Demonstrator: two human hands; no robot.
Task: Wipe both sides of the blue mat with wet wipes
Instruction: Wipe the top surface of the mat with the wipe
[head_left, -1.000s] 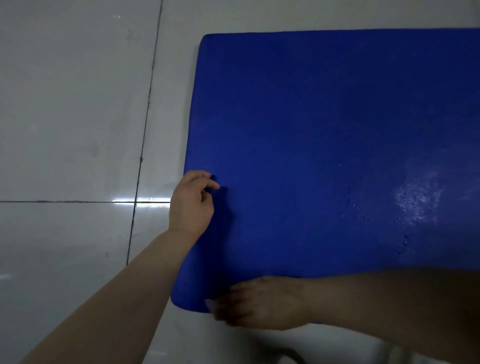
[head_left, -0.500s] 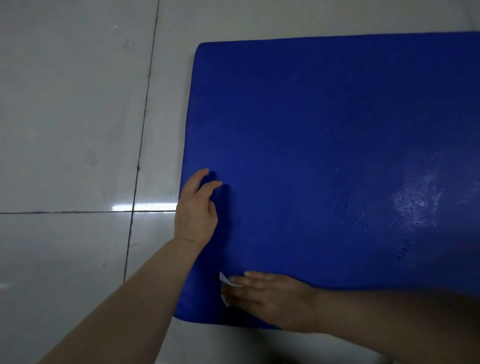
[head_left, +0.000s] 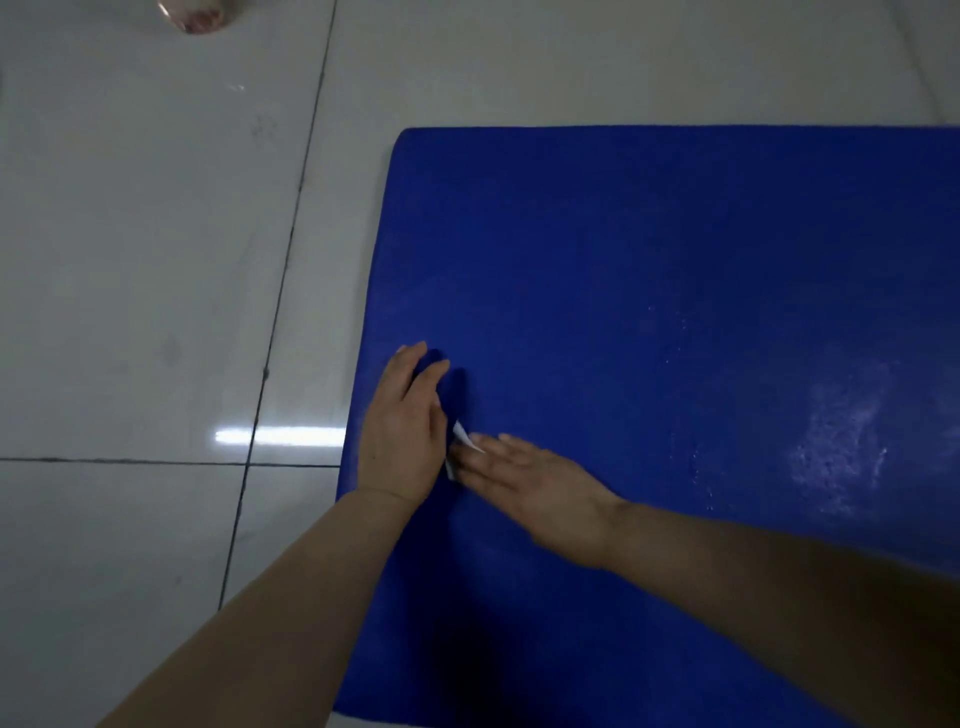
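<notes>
The blue mat (head_left: 649, 291) lies flat on the pale tiled floor and runs out of view to the right. Its right part shines wet. My left hand (head_left: 405, 431) rests on the mat near its left edge, fingers fairly straight and pointing away from me. My right hand (head_left: 524, 483) lies flat on the mat just right of the left hand, fingers straight. It presses a white wet wipe (head_left: 461, 441) against the mat. Only a small corner of the wipe shows between the two hands.
Glossy white floor tiles (head_left: 145, 291) with dark grout lines lie left of and behind the mat. A round pinkish object (head_left: 195, 15) sits at the top left edge of the view, mostly cut off.
My right hand has slid with the wipe from the mat's near edge up the mat to beside my left hand. My left hand's fingers have straightened. The view has shifted, showing more near mat.
</notes>
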